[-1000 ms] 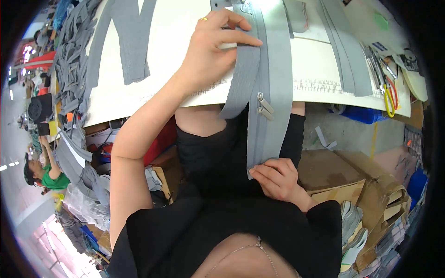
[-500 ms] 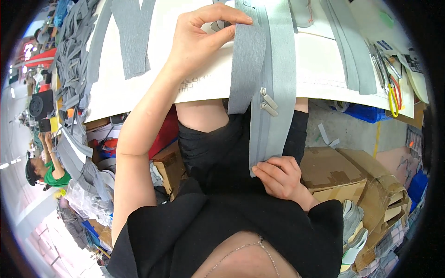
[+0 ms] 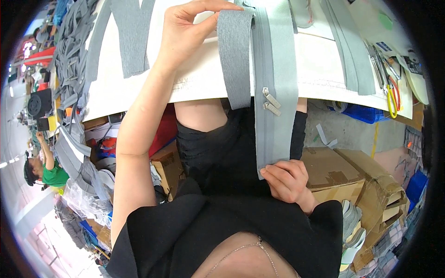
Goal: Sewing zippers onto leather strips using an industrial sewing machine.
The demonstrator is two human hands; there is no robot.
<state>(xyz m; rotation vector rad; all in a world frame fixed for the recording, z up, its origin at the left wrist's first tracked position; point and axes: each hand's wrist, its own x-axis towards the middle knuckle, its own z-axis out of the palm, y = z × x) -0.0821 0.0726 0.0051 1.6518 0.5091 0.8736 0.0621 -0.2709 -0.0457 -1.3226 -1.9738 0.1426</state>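
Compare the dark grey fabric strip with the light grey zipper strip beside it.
Hardware: the light grey zipper strip carries two silver metal pulls; the dark grey fabric strip shows none.
Hold: the left hand has the fabric strip's upper end, the right hand the zipper strip's lower end.
Reach: zipper strip hangs lower than fabric strip.
Shared: both overhang the white table.

White table (image 3: 123, 97), its near margin bearing ruler marks, as I view it remotely: a light-gray zippered band (image 3: 283, 60) crosses the surface and overhangs the near edge. On the left I note flat gray strips (image 3: 132, 48), bordered by a tangled heap (image 3: 72, 58) of the same; on the right, layered gray bands (image 3: 350, 60), then scissors (image 3: 393, 104) with yellow and red handles beside slender metal tools (image 3: 378, 67). Below, the gray floor (image 3: 313, 123) carries a loose scrap (image 3: 326, 137).
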